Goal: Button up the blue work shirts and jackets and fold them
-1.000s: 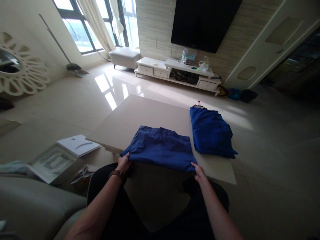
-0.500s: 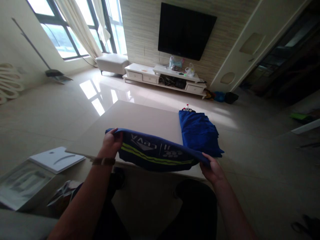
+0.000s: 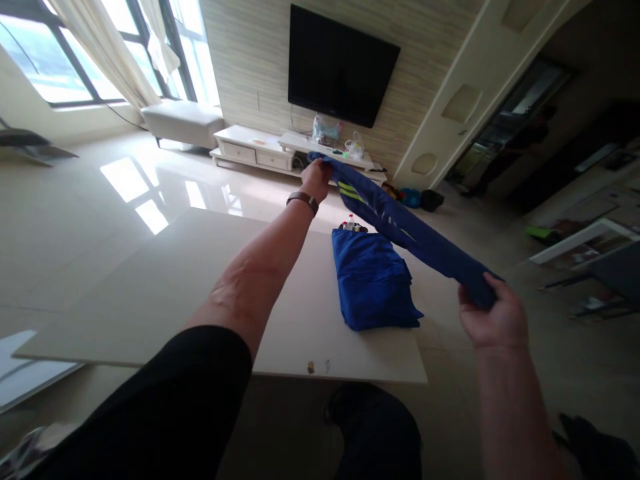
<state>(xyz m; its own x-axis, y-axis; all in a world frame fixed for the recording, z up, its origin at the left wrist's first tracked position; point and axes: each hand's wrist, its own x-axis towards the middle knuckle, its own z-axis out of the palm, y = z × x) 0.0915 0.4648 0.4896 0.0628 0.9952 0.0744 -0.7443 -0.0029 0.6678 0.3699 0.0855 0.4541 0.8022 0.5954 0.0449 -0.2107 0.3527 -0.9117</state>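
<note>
The dark blue folded cloth with yellow-green stripes [image 3: 425, 240] is up in the air, over the right part of the flat, pale table [image 3: 165, 280] and out past its right side. It makes a long, thin band. Its long way runs on a slant, from beyond the far side of the table down to a near end off the table's right side.

Each end sits in a hand, so the band lies to the right of the left fingers and to the left of the right ones. The right hand [image 3: 495, 317] is nearer to the body. It pinches the near end, thumb on one side and fingers on the other. The left hand [image 3: 316, 179] has the far end in curled fingers, though its fingertips are partly hidden. The left arm stretches long across the table, with a brown band [image 3: 303, 200] at the wrist. The right arm comes up outside the table's right side.

On the right part of the table is a bright blue pile of cloth [image 3: 375, 283]. A small clear bottle with a red cap [image 3: 351, 221] shows just behind it, by the table's far edge.
</note>
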